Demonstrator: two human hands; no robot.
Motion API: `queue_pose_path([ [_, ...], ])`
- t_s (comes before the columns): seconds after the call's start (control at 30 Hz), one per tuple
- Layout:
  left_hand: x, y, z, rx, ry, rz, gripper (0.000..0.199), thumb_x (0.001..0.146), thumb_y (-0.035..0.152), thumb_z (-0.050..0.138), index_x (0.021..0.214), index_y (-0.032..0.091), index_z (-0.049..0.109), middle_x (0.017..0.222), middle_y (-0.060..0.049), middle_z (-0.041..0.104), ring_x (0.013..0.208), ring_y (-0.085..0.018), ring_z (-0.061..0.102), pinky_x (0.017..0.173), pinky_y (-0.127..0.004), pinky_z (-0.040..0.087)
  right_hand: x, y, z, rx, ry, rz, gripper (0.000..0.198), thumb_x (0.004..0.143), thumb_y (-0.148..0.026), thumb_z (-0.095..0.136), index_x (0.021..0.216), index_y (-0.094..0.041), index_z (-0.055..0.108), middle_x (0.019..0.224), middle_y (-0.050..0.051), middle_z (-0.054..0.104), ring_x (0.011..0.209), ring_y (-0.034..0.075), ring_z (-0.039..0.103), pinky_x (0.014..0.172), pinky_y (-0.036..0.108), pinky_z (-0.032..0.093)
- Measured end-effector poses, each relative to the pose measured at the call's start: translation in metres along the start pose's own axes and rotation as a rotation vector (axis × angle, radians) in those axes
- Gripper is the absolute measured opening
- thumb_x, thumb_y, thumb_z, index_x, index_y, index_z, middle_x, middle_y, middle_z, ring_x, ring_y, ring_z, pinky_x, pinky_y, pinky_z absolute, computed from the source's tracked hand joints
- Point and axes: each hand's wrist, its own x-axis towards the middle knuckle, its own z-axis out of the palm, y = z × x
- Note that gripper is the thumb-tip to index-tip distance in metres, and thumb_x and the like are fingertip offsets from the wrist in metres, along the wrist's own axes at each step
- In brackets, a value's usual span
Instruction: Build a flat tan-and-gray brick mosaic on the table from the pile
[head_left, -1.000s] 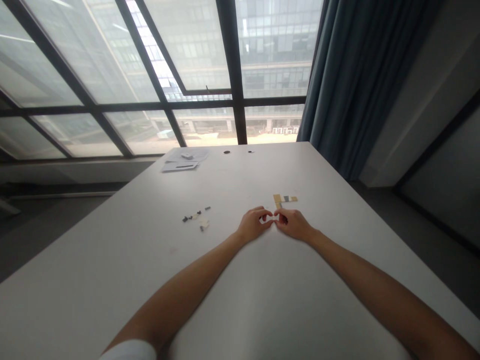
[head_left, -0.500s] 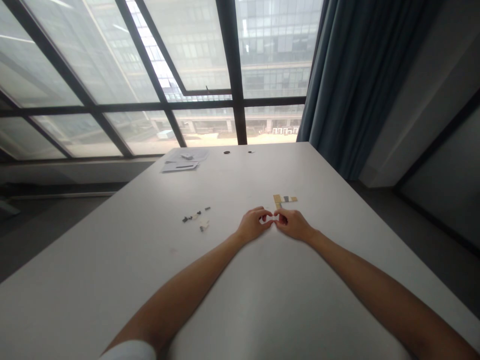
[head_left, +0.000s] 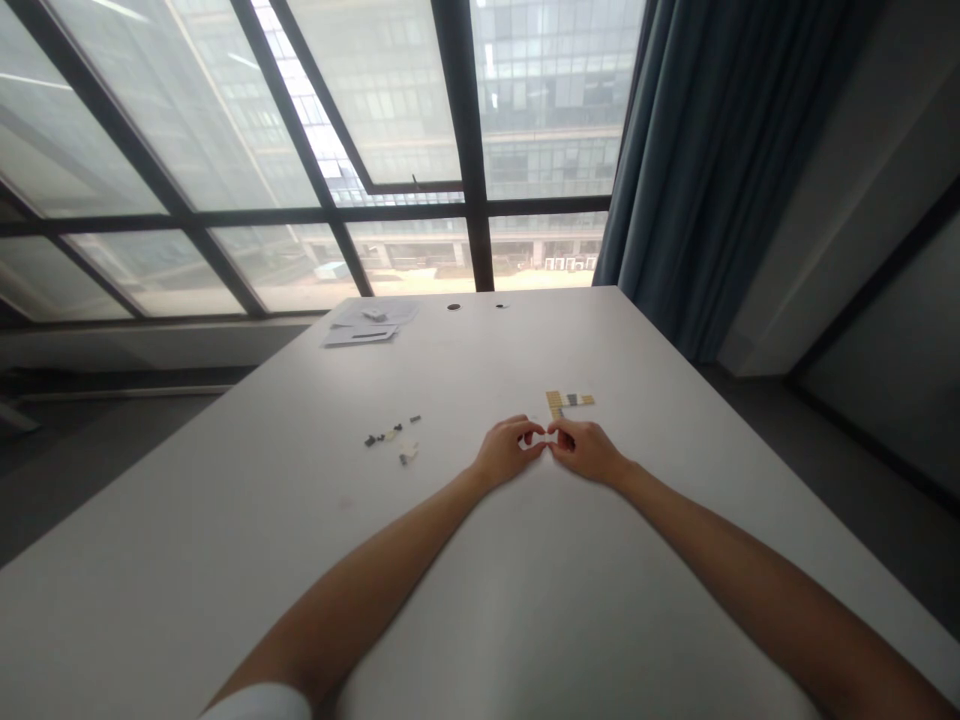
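Observation:
My left hand [head_left: 506,450] and my right hand [head_left: 587,450] meet fingertip to fingertip low over the white table [head_left: 480,570]. The thumb and index finger of each are curled into a pinch. Whatever sits between the tips is too small to make out. Just beyond my right hand lies a flat L-shaped piece [head_left: 555,398] of tan, white and dark grey parts, which looks put together from small toy bricks. Its near end reaches down to my right index finger, and whether they touch I cannot tell.
Several small dark pieces [head_left: 370,440] and a pale piece [head_left: 408,453] lie loose left of my hands. At the far left edge are papers [head_left: 360,333] with small items on top. A round hole [head_left: 454,307] pierces the tabletop. A blue curtain [head_left: 675,200] hangs at the right.

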Motion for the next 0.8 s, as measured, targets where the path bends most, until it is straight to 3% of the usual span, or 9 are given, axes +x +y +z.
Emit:
queue_pose_path([
  [0.8, -0.0006, -0.0001, 0.0004, -0.022, 0.007, 0.003, 0.017, 0.081, 0.026, 0.071, 0.096, 0.021, 0.076, 0.076, 0.0, 0.062, 0.067, -0.011, 0.052, 0.064, -0.022, 0.04, -0.0008, -0.003, -0.0013, 0.004, 0.004, 0.007, 0.015, 0.081, -0.02, 0.065, 0.096, -0.02, 0.067, 0.065, -0.004, 0.062, 0.058, 0.011, 0.054, 0.061, 0.021, 0.038],
])
